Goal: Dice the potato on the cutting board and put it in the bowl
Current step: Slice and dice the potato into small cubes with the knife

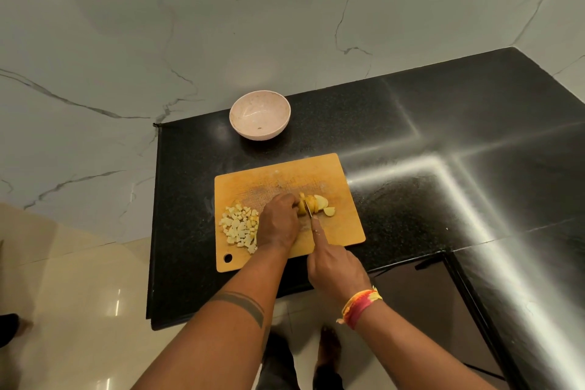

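Head view shows a black granite counter (411, 123) against marble walls, where an orange cutting board (272, 177) bears diced potato (240, 226), the left hand (280, 222) curling over potato slices (316, 204), the right hand (335, 269) gripping a knife (308, 210), the bowl (259, 114) beyond.
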